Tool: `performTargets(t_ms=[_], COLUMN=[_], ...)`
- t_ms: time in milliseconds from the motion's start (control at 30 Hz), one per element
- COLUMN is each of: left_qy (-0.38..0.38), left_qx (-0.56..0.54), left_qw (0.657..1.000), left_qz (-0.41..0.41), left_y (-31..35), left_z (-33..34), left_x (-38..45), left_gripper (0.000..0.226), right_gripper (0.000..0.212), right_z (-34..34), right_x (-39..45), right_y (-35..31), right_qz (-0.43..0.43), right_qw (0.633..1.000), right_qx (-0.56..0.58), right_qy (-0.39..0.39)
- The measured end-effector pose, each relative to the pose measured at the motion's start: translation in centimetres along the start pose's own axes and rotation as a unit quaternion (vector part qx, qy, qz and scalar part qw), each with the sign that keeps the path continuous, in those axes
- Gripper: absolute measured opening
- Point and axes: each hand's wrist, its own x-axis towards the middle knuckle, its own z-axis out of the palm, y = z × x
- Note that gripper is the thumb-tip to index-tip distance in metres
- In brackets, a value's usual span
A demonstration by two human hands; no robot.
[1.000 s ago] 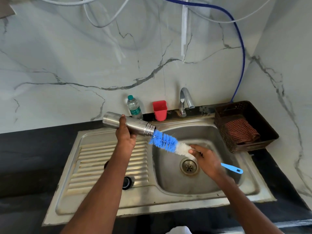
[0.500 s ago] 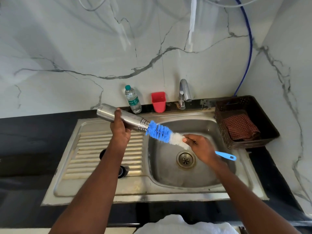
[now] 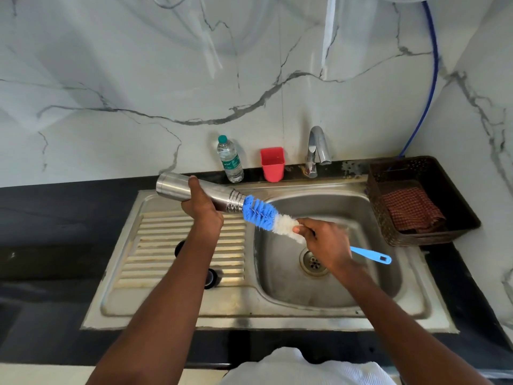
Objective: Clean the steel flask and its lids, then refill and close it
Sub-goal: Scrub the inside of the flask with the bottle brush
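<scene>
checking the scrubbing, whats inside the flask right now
Only the bottle brush meets the mouth of the flask, blue bristles at the rim. How far its tip reaches inside, and any water or soap there, is hidden by the steel wall. Left hand grips the flask, right hand the brush.

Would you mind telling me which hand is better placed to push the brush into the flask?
The right hand: it already grips the bottle brush, whose blue bristles sit at the flask's mouth. The left hand holds the steel flask steady.
</scene>
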Motion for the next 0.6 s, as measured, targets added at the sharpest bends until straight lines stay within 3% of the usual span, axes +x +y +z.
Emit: performTargets(t_ms=[233, 500, 533, 600], left_qy=[-0.039, -0.07, -0.063, -0.041], left_qx=[0.052, 0.073, 0.066, 0.047], left_qw=[0.998, 0.994, 0.995, 0.997], left_qz=[-0.014, -0.041, -0.04, -0.043], left_y=[-1.2, -2.8, -2.6, -2.1], left_z=[0.6, 0.2, 0.1, -0.1], left_x=[-1.4, -1.0, -0.5, 0.3], left_gripper=[0.054, 0.04, 0.038, 0.045], right_gripper=[0.03, 0.03, 0.034, 0.031], right_z=[0.9, 1.8, 1.7, 1.5], right_x=[0.8, 1.8, 1.5, 1.0], right_y=[-4.1, -6.2, -5.8, -4.5], right_qz=[-0.007, 0.021, 0.002, -0.022], right_qw=[1.0, 0.982, 0.981, 0.995], right_qx=[-0.018, 0.177, 0.177, 0.061], right_qy=[0.015, -0.059, -0.08, -0.077])
